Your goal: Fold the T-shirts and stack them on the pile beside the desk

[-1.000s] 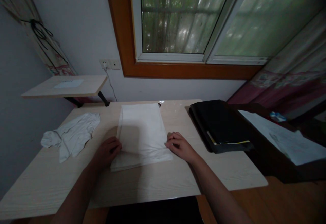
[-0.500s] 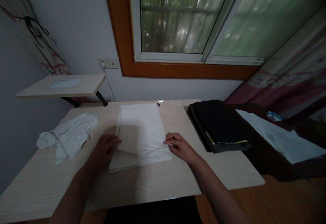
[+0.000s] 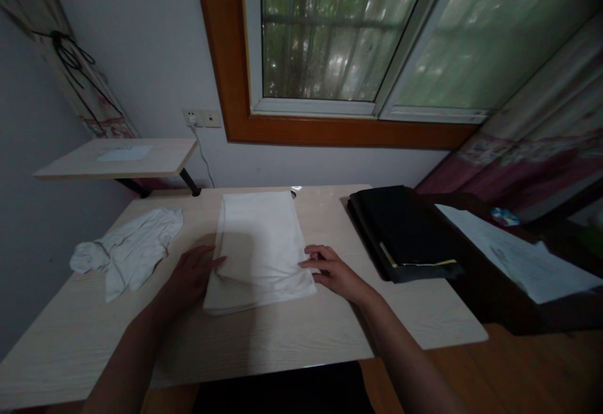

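On table (image 3: 282,345), both hands slid farther up folded cloth (image 3: 261,244).

We look from one head-worn camera, forward and down, close over the tabletop (image 3: 292,332) toward its far edge.

The left hand's (image 3: 191,274) fingertips are tucked out of sight under the edge of the folded white cloth (image 3: 260,247), so their grip cannot be told. The pale wooden bench (image 3: 292,332) runs off the lower left edge. Print on the white paper sheets (image 3: 522,254) at right is too dim to read.
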`<state>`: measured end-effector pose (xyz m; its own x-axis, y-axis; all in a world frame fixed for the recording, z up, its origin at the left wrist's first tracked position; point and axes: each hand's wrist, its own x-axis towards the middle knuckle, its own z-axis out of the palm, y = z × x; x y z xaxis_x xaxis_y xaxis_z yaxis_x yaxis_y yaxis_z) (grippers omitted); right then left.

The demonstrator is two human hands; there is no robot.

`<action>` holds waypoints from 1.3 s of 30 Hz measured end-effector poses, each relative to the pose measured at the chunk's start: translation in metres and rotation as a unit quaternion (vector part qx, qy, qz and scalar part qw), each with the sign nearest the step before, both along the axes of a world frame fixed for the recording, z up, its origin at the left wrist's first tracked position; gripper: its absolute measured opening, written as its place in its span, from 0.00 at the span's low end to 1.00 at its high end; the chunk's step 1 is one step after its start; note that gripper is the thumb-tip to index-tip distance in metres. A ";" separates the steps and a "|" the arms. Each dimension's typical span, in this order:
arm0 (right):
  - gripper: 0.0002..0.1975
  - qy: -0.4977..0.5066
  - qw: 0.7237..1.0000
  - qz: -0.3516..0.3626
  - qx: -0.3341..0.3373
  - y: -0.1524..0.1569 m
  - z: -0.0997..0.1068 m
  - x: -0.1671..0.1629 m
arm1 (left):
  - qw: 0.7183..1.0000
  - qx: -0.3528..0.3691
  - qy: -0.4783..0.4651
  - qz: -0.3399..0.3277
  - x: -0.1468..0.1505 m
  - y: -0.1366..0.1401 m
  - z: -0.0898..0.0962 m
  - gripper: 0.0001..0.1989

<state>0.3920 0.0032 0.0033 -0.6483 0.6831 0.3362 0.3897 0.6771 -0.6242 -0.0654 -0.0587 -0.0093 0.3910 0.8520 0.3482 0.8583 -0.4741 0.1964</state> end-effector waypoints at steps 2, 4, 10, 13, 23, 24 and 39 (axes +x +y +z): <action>0.21 0.001 1.000 -0.002 0.001 -0.002 0.001 -0.001 | 1.000 0.010 0.003 -0.006 0.001 0.000 -0.001 0.24; 0.20 0.004 1.000 -0.004 -0.003 -0.003 0.002 -0.002 | 1.000 0.016 0.003 -0.020 0.003 -0.001 -0.001 0.24; 0.12 0.041 0.999 -0.014 -0.021 -0.006 0.001 -0.005 | 0.998 0.000 0.000 -0.066 0.012 -0.003 0.004 0.24; 0.10 0.066 0.997 -0.014 -0.030 -0.006 0.001 -0.006 | 0.997 0.012 -0.016 -0.069 0.016 -0.004 0.008 0.19; 0.11 0.060 0.998 -0.021 -0.013 -0.005 0.001 -0.006 | 0.997 -0.007 0.009 -0.077 0.020 -0.008 0.017 0.26; 0.11 0.059 0.998 -0.021 -0.010 -0.005 0.001 -0.006 | 0.997 -0.002 0.014 -0.073 0.020 -0.008 0.016 0.26; 0.15 0.004 0.998 0.001 0.059 -0.007 0.004 -0.006 | 0.994 0.012 -0.010 -0.105 0.032 -0.005 0.008 0.23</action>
